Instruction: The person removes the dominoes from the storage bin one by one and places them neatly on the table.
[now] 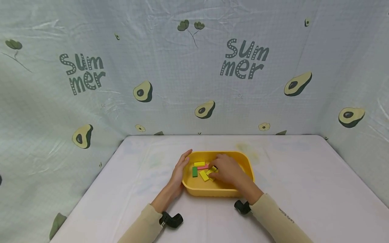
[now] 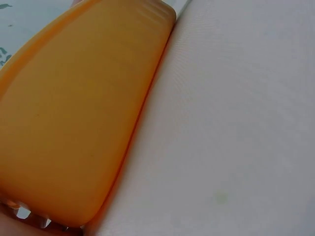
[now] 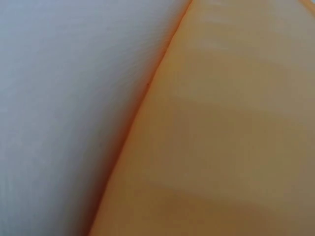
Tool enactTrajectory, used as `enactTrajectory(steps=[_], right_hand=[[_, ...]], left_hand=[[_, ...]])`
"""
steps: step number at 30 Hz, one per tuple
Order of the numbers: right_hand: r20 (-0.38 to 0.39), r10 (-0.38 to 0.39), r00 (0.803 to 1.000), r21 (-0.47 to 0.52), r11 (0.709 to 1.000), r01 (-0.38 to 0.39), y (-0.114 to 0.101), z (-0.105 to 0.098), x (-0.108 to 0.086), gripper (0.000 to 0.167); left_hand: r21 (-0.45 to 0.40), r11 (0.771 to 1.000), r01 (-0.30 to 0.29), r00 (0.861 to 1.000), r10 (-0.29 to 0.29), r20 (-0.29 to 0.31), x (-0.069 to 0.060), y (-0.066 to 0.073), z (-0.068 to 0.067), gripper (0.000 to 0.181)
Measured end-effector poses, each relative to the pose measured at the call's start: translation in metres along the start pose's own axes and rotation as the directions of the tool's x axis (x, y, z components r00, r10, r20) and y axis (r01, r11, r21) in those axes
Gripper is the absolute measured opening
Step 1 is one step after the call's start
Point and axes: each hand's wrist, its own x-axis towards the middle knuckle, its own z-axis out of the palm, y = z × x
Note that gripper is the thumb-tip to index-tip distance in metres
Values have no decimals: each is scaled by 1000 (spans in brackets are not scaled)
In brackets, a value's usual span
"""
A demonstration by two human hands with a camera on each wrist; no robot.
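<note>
Printed sheet (image 1: 170, 67) behind, white table (image 1: 304, 185) below, both my hands at one tray

Avocados, flowers and the word "summer" dot the sheet on the far side. On the left, a black camera (image 1: 172, 220) sits at my left wrist, and my left hand (image 1: 178, 175) lies against the left wall of the yellow tray (image 1: 209, 192), fingers fairly straight, gripping nothing else. The tray rests on the table. In its left part stands out a green block (image 1: 195, 172); a yellow block (image 1: 199, 164) lies on the far side, with a pink block (image 1: 202, 167) just nearer. Another yellow block (image 1: 204, 176) lies slanted, right of the green one. Further right, my right hand (image 1: 227, 168) reaches down, fingers bent over more yellow pieces (image 1: 211, 171); I cannot tell whether I pinch one. My right wrist carries a second black camera (image 1: 242, 207).
</note>
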Motion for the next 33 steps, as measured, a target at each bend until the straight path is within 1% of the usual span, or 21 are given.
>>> enactTrajectory(steps=[3, 9, 15, 18, 22, 27, 29, 33], right_hand=[[3, -17, 1000, -4, 1000, 17, 0, 1, 1, 26], [42, -27, 999, 33, 999, 26, 1, 2, 2, 15], [39, -38, 999, 77, 996, 35, 2, 3, 3, 5], [28, -61, 998, 83, 995, 58, 3, 3, 4, 8], [18, -71, 997, 75, 995, 70, 4, 2, 4, 11], [28, -34, 999, 80, 996, 32, 5, -1, 2, 8], [28, -18, 999, 96, 995, 15, 5, -2, 2, 7], [20, -9, 1000, 128, 992, 7, 5, -6, -1, 8]], left_hand=[[6, 1000, -9, 1000, 9, -1, 0, -1, 0, 53], [39, 999, -29, 1000, 29, -10, 1, -2, 1, 52], [53, 998, -35, 999, 36, -17, 2, -3, 0, 52], [56, 998, -43, 999, 44, -16, 2, -3, -1, 52], [46, 998, -49, 999, 50, -15, 1, -2, -1, 51], [39, 998, -57, 998, 57, -1, 2, -2, 0, 50], [37, 997, -62, 998, 61, 6, 2, -3, 0, 50], [24, 997, -72, 997, 72, 20, 2, -4, -2, 51]])
